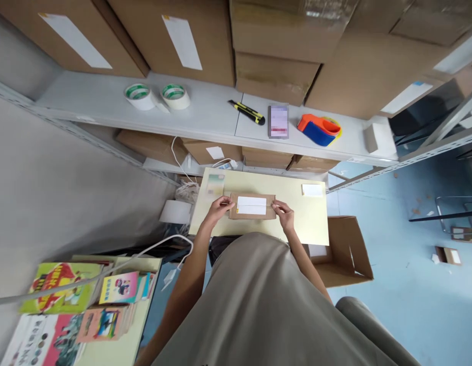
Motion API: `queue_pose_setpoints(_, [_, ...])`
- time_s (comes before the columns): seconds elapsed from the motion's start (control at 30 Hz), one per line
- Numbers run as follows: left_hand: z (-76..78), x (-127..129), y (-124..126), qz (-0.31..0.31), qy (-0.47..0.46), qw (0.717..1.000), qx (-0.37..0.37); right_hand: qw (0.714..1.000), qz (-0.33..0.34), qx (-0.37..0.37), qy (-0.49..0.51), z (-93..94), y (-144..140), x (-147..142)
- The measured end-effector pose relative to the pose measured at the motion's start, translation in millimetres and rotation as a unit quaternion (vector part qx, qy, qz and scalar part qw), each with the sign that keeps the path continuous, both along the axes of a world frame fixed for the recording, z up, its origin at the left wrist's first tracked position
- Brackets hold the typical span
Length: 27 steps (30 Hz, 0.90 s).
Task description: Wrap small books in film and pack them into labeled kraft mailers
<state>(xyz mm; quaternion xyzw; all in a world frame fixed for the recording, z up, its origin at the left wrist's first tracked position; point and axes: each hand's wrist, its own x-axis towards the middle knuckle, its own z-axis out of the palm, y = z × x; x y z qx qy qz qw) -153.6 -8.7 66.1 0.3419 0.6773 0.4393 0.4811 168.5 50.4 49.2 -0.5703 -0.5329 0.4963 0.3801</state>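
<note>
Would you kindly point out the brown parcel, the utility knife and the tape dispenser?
brown parcel [253, 214]: head view, lower cardboard edge.
utility knife [246, 112]: head view, middle of handle.
tape dispenser [318, 129]: head view, blue body.

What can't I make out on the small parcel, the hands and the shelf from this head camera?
- Parcel label: too small to read, head view.
- Left hand and right hand: at the parcel's ends; grip too small to judge.
- Phone-like item on the shelf: face blurred.
- Table near edge: hidden by the person's torso.
</note>
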Motion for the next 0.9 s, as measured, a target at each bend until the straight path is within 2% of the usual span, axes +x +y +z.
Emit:
queue_pose_setpoints(0.07, [3.3, 1.0, 4.6, -0.019, 0.095, 0.995, 0.005, 0.999, 0.021, 0.026, -0.042, 4.7, -1.2, 0.0])
queue_pose_setpoints(0.13, [10.5, 5.7, 11.1, -0.029, 0.223, 0.974, 0.007, 0.992, 0.06, 0.051, -0.095, 11.1, -3.1, 1.8])
queue_pose_setpoints(0.2, [22.4, 14.9, 20.7, -0.036, 0.323, 0.946, 0.002, 0.977, 0.115, 0.078, -0.164, 21.8, -2.0, 5.8])
queue_pose_setpoints(0.27, [39.2, 28.2, 35.5, -0.059, 0.367, 0.929, 0.005, 0.953, 0.154, 0.124, -0.229, 39.9, 8.1, 12.4])
queue_pose_setpoints(0.37, [73.7, 55.0, 70.9, -0.106, 0.357, 0.924, 0.085, 0.925, 0.13, 0.232, -0.274, 86.2, 48.5, 26.8])
queue_pose_setpoints(0.47, [118.0, 89.7, 117.8, -0.128, 0.304, 0.92, 0.21, 0.89, 0.064, 0.332, -0.306, 147.7, 113.5, 41.2])
queue_pose_setpoints(0.53, [149.0, 115.7, 149.3, -0.137, 0.266, 0.915, 0.271, 0.87, 0.038, 0.361, -0.332, 185.9, 160.8, 45.8])
queue_pose_setpoints(0.6, [177.2, 140.9, 177.1, -0.151, 0.241, 0.914, 0.291, 0.855, 0.036, 0.354, -0.377, 214.4, 204.2, 44.5])
queue_pose_setpoints(0.7, [208.3, 170.5, 209.8, -0.176, 0.22, 0.908, 0.31, 0.837, 0.066, 0.274, -0.469, 236.1, 253.0, 34.6])
queue_pose_setpoints(0.8, [224.0, 185.7, 232.4, -0.171, 0.224, 0.906, 0.315, 0.826, 0.099, 0.183, -0.524, 240.2, 278.0, 23.5])
queue_pose_setpoints(0.9, [225.9, 187.4, 243.3, -0.149, 0.225, 0.909, 0.318, 0.824, 0.096, 0.142, -0.54, 238.5, 285.3, 17.4])
